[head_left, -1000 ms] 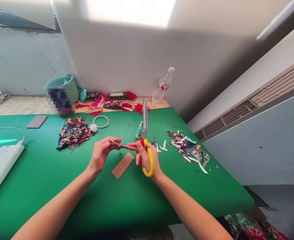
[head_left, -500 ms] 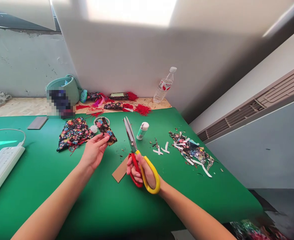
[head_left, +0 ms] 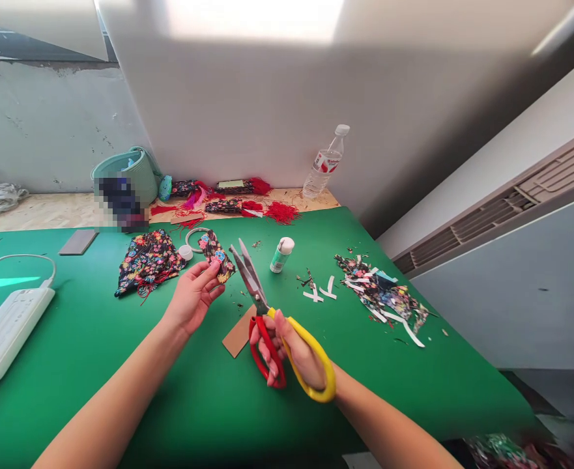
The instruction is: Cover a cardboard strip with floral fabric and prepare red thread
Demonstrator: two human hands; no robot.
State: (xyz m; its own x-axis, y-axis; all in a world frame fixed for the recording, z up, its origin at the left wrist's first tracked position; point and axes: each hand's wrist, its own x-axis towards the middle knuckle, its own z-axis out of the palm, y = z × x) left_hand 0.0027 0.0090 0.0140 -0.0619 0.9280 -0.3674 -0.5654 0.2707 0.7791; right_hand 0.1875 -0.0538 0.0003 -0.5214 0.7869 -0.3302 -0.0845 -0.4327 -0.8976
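My left hand [head_left: 196, 293] pinches a small dark floral fabric piece [head_left: 217, 255] between thumb and fingers, above the green mat. My right hand [head_left: 291, 345] is wrapped around the handles of scissors [head_left: 255, 277], one handle red and the other yellow. Their blades are slightly parted, with the tips just right of the fabric piece and nothing visible between them. Under the scissors lies a brown rectangular card [head_left: 239, 333]. A green and white glue bottle [head_left: 281, 255] stands beyond the blades. A folded floral cloth [head_left: 147, 260] with red cords rests left of my left hand.
Fabric and paper scraps [head_left: 382, 293] are heaped at the right. Red-tasselled floral pieces [head_left: 238, 187], a water bottle [head_left: 324, 163] and a teal basket [head_left: 140, 176] line the back by the wall. A white power strip [head_left: 15, 332] with a cable lies at the left.
The scissors' blades have parted a little more and their tips have swung left, closer to the fabric piece. My left hand has turned the piece slightly.
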